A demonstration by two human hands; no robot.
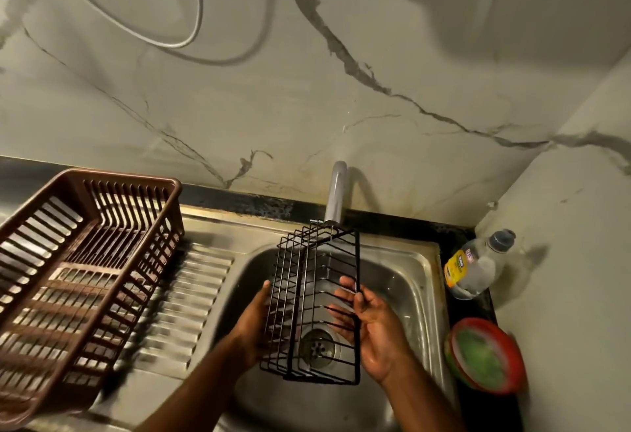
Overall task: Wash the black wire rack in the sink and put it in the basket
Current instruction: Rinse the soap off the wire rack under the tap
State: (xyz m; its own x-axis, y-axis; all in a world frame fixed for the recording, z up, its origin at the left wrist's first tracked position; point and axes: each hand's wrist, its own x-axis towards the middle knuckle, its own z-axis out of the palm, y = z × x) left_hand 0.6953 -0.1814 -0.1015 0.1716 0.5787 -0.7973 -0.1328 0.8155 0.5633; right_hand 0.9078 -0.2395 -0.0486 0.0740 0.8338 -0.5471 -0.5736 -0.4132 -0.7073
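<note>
I hold the black wire rack (314, 305) over the sink (420, 281), its far end just under the tap (336, 192). My left hand (254, 319) presses flat against its left side; my right hand (372, 325) grips its right edge.

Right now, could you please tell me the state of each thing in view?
Black wire rack: held over the sink.
Left hand: supports its left side.
Right hand: grips its right edge.
Tap: no water visible.
Basket: empty.
Bottle: capped, nearly empty.
</note>
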